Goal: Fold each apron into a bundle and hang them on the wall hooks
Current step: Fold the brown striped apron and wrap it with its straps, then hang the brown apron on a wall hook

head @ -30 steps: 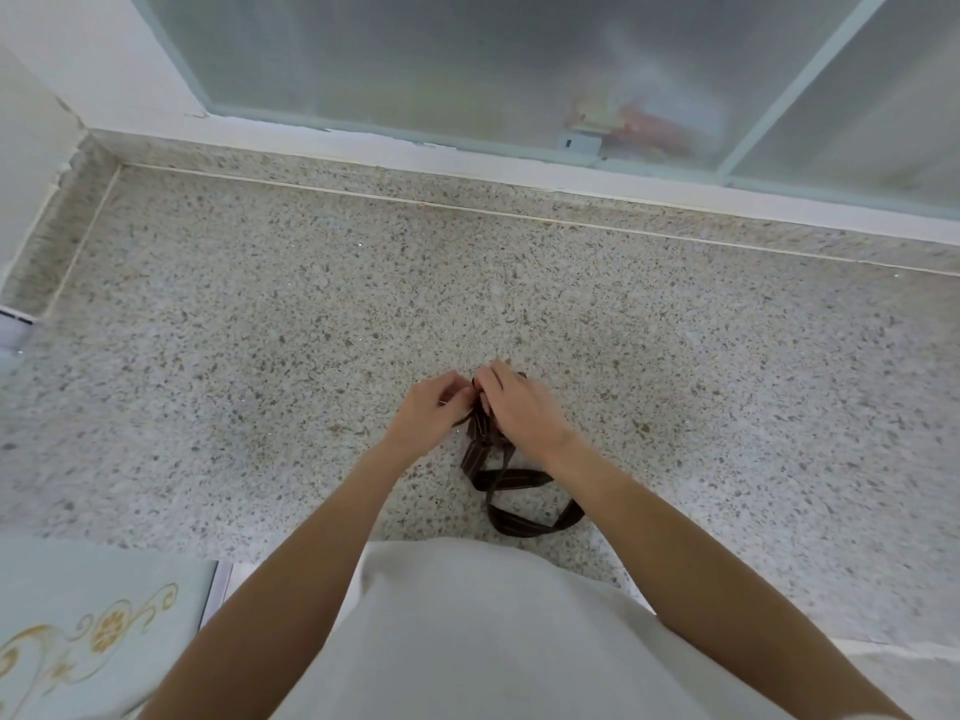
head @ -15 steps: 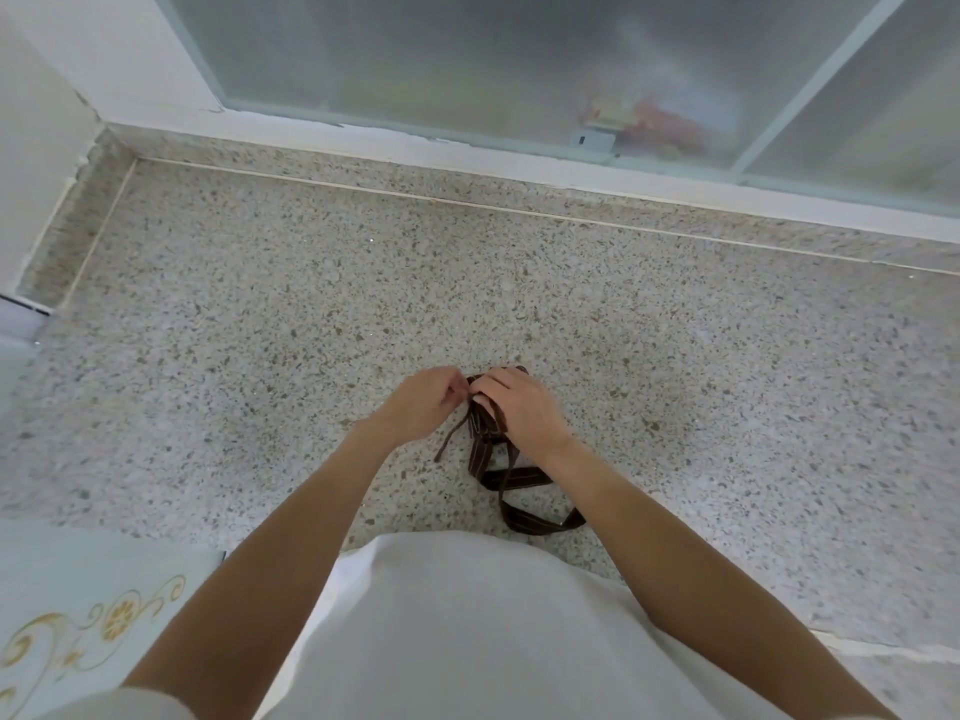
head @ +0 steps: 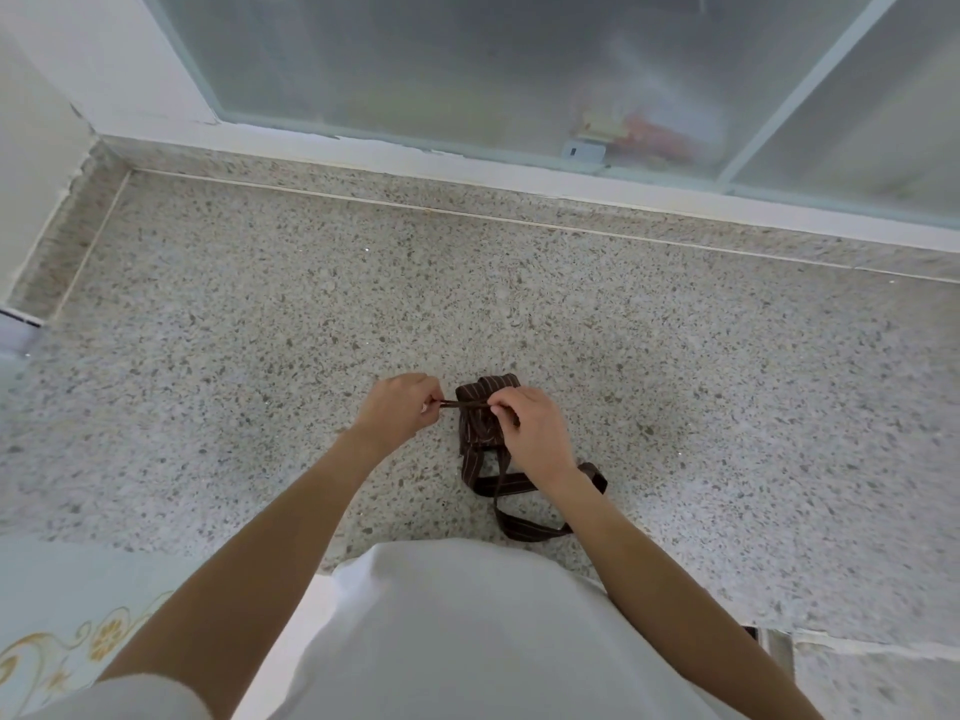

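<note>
Tying off the brown apron bundle (head: 480, 423) mid-frame, left hand (head: 397, 410) and right hand (head: 530, 428) pinching a taut strap (head: 465, 404); next, probably cinching the knot.

One apron bundle (head: 480, 418), two hands, left hand (head: 397, 410) and right hand (head: 530, 433).

Speckled counter (head: 260, 314) below a frosted window (head: 467, 65).

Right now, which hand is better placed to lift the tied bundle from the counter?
Probably the right hand: it rests over the brown striped bundle. The left hand sits beside it, only pinching the strap end.
</note>
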A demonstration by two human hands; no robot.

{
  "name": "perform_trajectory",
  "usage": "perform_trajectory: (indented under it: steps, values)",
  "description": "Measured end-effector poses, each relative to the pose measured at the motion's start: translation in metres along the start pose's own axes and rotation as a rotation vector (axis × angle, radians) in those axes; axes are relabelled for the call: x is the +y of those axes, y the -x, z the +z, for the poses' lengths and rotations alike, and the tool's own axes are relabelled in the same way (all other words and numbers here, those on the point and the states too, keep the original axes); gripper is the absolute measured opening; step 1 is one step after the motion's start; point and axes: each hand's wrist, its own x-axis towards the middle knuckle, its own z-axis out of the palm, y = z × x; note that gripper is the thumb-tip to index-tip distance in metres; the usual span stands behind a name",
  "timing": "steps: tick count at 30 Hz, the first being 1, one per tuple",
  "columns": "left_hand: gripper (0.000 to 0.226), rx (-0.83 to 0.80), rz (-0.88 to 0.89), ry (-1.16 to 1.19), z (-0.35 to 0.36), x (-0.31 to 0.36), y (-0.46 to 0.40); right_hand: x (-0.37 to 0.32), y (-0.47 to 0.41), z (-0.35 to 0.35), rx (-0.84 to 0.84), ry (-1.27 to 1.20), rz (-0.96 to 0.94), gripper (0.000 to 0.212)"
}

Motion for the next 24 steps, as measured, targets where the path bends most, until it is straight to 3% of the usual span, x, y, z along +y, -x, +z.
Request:
perform_trajectory:
  steps: [5, 10, 16, 18, 20, 24]
  values:
    - [0.002, -0.041, -0.074, 0.027, 0.008, 0.003, 0.007, 0.002, 0.006, -0.004, 0.072, -0.082, 0.248, 0.009]
    - [0.008, -0.014, -0.098, 0.052, 0.008, 0.010, 0.005, 0.003, 0.005, -0.010, 0.063, -0.159, 0.290, 0.011]
    - [0.023, 0.051, -0.225, 0.406, 0.006, 0.016, 0.014, 0.004, 0.033, -0.024, 0.105, -0.267, 0.312, 0.029]
    - [0.034, 0.188, -0.092, 0.361, 0.001, 0.022, 0.021, 0.009, 0.060, -0.023, 0.151, -0.197, 0.382, 0.034]
    - [0.034, 0.245, 0.168, 0.303, -0.002, 0.031, 0.028, 0.017, 0.092, -0.019, 0.146, 0.000, 0.393, 0.040]
    - [0.035, -0.093, 0.617, 0.266, 0.004, 0.058, 0.026, 0.030, 0.142, -0.010, -0.047, 0.447, 0.348, 0.045]
